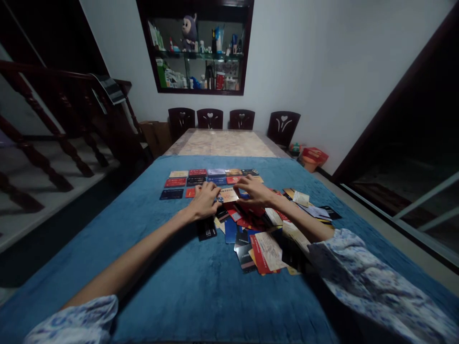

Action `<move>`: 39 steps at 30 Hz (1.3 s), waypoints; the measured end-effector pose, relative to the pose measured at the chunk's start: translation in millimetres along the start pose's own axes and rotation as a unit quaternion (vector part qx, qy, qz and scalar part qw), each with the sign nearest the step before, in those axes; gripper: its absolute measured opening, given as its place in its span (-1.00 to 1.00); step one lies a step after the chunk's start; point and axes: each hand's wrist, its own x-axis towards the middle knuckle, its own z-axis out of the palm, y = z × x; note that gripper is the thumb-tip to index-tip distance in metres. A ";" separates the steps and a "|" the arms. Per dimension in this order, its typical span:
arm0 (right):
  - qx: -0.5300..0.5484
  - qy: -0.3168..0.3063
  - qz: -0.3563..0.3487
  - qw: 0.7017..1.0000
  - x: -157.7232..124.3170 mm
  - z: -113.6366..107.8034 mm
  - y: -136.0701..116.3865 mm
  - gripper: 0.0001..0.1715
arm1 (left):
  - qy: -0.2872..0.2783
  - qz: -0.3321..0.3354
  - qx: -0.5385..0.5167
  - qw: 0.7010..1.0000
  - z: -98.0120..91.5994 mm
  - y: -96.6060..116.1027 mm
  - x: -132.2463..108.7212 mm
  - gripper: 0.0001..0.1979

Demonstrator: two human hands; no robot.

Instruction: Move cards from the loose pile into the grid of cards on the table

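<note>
A pale gold card [228,195] is held between my two hands, above the near edge of the laid-out rows. My left hand [203,200] pinches its left end, with fingers bent and the thumb below. At the other end, my right hand [254,192] grips it between thumb and curled fingers. Behind the hands lie rows of cards, among them a red card [175,182], a dark blue card [171,194] and a white-blue card [216,172]. A loose heap of overlapping cards [267,251] spreads under and around my right forearm, partly hidden by it.
A blue cloth [150,267] covers the near part of the long table; its marble-patterned top [222,142] shows beyond. Dark chairs [211,118] stand at the far end. A wooden railing [60,110] is to the left, a red bag [314,155] on the right.
</note>
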 end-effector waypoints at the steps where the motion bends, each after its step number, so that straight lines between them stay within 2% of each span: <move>1: -0.002 -0.002 -0.002 1.000 -2.3 -2.1 3.8 -0.51 | -0.005 0.001 0.001 1.000 -0.5 3.3 4.0 -0.62; 11: 0.001 -0.019 0.003 1.000 -18.1 -10.9 46.3 -0.42 | -0.030 0.016 0.002 0.999 7.2 26.1 44.8 -0.59; 16: 0.004 -0.016 0.029 0.999 -21.2 -15.4 61.2 -0.53 | -0.032 0.017 -0.004 0.999 14.8 30.5 67.5 -0.59; 21: 0.001 -0.040 0.047 0.998 -22.3 -17.8 77.1 -0.66 | -0.031 0.019 -0.002 0.999 25.6 34.9 89.8 -0.61; 27: -0.022 -0.066 0.096 0.993 -19.7 -19.2 91.6 -0.70 | -0.035 0.024 0.001 0.999 39.0 37.7 116.5 -0.58; 34: -0.059 -0.085 0.149 0.983 -15.1 -14.3 109.3 -0.69 | -0.048 0.026 0.005 0.998 48.7 41.4 144.4 -0.71; 39: -0.076 -0.096 0.166 0.978 -9.9 -5.2 123.0 -0.63 | -0.063 0.019 0.008 0.998 51.3 43.7 157.8 -0.74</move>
